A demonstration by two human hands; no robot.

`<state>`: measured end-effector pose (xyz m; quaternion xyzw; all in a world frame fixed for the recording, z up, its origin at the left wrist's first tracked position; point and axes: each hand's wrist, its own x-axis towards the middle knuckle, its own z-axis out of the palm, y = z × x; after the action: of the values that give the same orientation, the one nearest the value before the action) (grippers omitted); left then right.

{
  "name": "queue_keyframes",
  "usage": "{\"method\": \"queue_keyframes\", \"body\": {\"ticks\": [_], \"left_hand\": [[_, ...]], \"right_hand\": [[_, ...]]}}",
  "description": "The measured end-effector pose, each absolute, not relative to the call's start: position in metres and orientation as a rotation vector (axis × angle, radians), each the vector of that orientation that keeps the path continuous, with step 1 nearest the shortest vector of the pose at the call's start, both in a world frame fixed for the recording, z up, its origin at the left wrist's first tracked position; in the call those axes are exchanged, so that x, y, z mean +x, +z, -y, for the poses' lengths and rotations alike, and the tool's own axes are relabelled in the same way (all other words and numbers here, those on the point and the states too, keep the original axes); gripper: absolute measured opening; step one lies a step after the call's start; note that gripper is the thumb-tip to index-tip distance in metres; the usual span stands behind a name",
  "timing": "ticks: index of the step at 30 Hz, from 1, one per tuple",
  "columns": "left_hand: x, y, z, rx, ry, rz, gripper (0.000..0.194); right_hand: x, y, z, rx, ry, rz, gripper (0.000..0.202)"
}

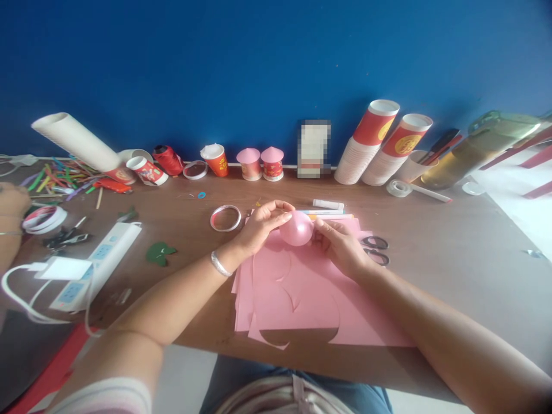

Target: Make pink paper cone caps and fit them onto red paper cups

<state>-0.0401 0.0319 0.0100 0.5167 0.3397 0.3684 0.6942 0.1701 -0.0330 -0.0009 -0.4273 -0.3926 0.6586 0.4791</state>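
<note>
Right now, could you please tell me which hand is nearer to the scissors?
Right. The right hand is just left of the scissors; the left hand is farther left, across the pink piece.

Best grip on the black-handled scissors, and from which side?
Take the black-handled scissors by the loops, probably from the right: they jut out past the pink paper sheets, away from the right hand. The blades aren't visible.

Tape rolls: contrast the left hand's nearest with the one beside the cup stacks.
The left tape roll is wider and thin-rimmed; the right tape roll is smaller and thicker-rimmed. The left one shows red inside; the right one looks pale. Both rest on the table.
</note>
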Motion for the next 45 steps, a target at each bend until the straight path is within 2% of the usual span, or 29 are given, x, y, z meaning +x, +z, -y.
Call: {"method": "queue_keyframes", "body": {"ticks": [18, 25, 30, 37, 45], "left_hand": [[-0.040, 0.009, -0.034, 1.216, 0.859, -0.821, 0.036], [-0.039, 0.006, -0.038, 1.089, 0.893, -0.790, 0.033], [-0.039, 0.007, -0.038, 1.073, 0.805, -0.790, 0.040], [-0.042, 0.004, -0.038, 1.138, 0.782, -0.781, 0.032], [-0.042, 0.013, -0.041, 1.011, 0.850, -0.818, 0.038]], "right_hand": [[0.171, 0.000, 0.029, -1.007, 1.654, 0.911, 0.043], [0.172, 0.000, 0.028, -1.024, 1.622, 0.913, 0.048], [0.171, 0.001, 0.028, -1.018, 1.620, 0.909, 0.048], [0.172, -0.007, 0.026, -0.998, 1.636, 0.950, 0.046], [0.176, -0.019, 0.026, -1.041, 1.586, 1.042, 0.043]]}}
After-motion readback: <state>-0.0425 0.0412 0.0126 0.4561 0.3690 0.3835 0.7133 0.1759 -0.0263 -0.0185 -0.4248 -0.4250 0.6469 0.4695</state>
